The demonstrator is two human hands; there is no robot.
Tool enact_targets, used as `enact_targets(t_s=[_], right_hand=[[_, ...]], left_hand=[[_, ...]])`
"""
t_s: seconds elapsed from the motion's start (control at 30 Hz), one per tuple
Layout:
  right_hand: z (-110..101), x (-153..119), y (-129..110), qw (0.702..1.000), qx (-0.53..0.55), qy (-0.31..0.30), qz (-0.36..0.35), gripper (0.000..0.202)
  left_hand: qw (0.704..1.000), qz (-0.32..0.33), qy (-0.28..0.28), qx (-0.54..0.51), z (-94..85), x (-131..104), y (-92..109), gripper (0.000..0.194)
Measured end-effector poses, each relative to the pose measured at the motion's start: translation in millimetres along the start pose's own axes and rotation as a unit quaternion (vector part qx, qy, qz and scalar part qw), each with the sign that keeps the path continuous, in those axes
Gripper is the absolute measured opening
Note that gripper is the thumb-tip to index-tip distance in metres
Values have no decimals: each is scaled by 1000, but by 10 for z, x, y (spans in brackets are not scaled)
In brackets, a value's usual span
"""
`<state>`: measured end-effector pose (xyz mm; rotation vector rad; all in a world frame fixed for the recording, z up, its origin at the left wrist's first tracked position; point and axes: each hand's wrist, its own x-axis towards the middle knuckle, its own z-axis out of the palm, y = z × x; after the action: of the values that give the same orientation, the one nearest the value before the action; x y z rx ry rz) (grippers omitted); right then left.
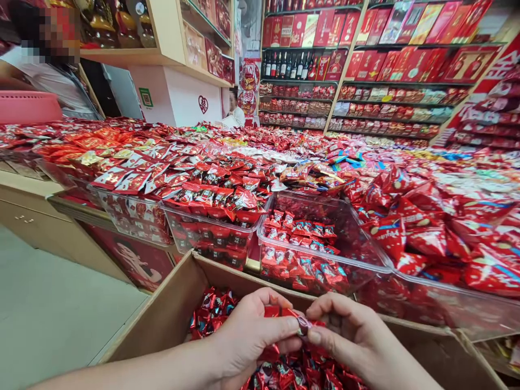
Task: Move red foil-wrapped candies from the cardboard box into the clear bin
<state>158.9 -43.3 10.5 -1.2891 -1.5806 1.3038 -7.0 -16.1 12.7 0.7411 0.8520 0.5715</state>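
Over the open cardboard box point(162, 303), my left hand point(255, 330) is closed around several red wrapped candies, its thumb pressing on one near the tip. My right hand point(349, 330) pinches the end of a candy point(303, 325) beside the left thumb, so both hands meet there. Loose red wrapped candies point(215, 311) fill the bottom of the box, partly hidden by my hands and forearms. Just behind the box stands a clear plastic bin point(325, 254) with rows of similar red candies point(300, 233) at its front and bare wall behind them.
To the left is a bin heaped with red-and-black packets point(219, 195); to the right, large red triangular packets point(426, 227) pile high. Behind the long candy display rise shelves of boxes and bottles point(288, 65). A person point(52, 70) stands at far left near a pink basket point(28, 106).
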Motion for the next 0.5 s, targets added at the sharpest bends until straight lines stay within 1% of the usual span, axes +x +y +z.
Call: enact_targets(t_s=[0.07,0.1,0.17,0.27,0.33,0.43,0.5], right_hand=[[-25,-11,30,1000,2,-6,-8,17],[-42,-22,34,999,-24,-2,-23,15],[-72,-49,25,991,-107,19,-76,11],[-61,-88,2,956,-217,94,-172,8],[-1,-103,14,937,-242,131,-215,7],[130,-96,83,937,-242,122,-221,22],[194,-81,123,939,-253,108,-208,21]], left_hand=[[1000,-6,3,13,13,2,9,26],[1000,-10,0,29,20,2,16,26],[998,-18,-9,67,30,1,32,27],[996,-23,-3,83,35,-2,41,27],[998,-20,8,66,35,-3,26,26],[998,-10,10,68,38,-2,-16,27],[997,-4,-5,74,48,-8,-37,29]])
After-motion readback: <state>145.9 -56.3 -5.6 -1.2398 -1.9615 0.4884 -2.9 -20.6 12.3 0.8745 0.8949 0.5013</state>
